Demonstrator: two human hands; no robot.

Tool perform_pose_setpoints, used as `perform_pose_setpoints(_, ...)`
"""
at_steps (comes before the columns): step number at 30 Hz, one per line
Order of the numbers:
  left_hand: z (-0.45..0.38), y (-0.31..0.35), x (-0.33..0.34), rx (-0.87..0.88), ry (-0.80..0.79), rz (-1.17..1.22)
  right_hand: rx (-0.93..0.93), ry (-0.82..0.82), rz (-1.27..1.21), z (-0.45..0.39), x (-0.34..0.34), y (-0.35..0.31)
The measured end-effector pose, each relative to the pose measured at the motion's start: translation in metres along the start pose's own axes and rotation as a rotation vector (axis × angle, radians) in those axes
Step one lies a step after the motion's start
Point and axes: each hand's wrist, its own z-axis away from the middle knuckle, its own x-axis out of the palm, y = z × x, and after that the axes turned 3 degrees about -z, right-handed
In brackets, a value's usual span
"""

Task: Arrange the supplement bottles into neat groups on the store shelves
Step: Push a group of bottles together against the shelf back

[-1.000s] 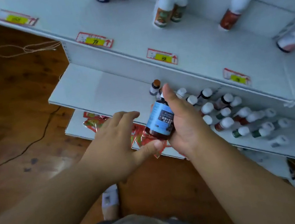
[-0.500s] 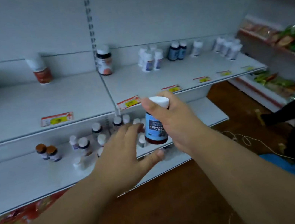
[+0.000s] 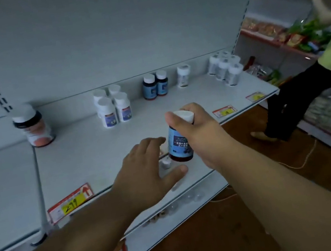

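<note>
One blue-label bottle, white cap, upright, gripped in right hand over shelf; left hand spread, holding nothing, just beside.

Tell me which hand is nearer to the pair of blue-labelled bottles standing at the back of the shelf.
Right. The right hand, gripping a blue-labelled bottle, is in front of the pair, slightly to its right. The left hand is lower and further forward, near the shelf's front edge.
</note>
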Motion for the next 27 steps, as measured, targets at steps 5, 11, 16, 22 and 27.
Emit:
perform_pose_setpoints(5,-0.086,0.009,0.015,-0.072,-0.043,-0.072,-0.002,-0.069,0.142,-0.083,-0.047,0.002)
perform_pose_setpoints(11,-0.169,0.000,0.052,-0.311,-0.010,-0.214,-0.127,-0.275,0.454,-0.198,-0.065,0.025)
perform_pose_setpoints(16,-0.214,-0.012,0.075,-0.532,0.050,-0.192,-0.417,-0.410,0.613,-0.267,-0.050,0.037)
perform_pose_setpoints(22,-0.237,-0.026,0.085,-0.634,0.178,-0.200,-0.595,-0.425,0.706,-0.304,-0.020,0.052)
perform_pose_setpoints(27,-0.245,-0.034,0.088,-0.667,0.189,-0.224,-0.658,-0.355,0.612,-0.312,-0.013,0.062)
